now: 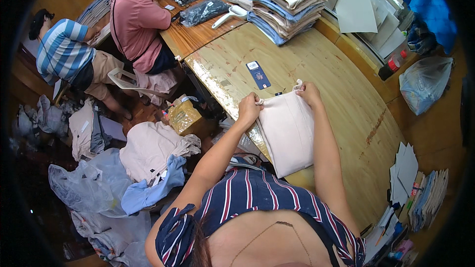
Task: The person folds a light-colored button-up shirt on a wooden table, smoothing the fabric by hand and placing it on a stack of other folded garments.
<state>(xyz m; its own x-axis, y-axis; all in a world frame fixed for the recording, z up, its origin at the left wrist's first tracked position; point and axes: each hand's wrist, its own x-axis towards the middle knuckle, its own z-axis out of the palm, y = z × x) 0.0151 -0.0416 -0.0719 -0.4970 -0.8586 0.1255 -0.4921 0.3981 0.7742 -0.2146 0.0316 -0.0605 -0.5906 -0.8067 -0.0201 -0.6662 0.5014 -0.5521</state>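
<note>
And here the left hand [250, 109] and right hand [310, 94] each pinch a far corner of the garment [288, 136] at the table [349, 104] edge, apparently squaring its fold, the next move likely needing even tension.

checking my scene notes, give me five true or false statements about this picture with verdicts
1. The left hand and right hand hold a pale folded garment. True.
2. The two hands are touching each other. False: they are apart, at opposite far corners of the garment.
3. A navy tag lies on the table beyond the garment. True.
4. A garment stack stands farther up the table. True.
5. The stack is entirely blue. False: it mixes blue and pale garments.
</note>
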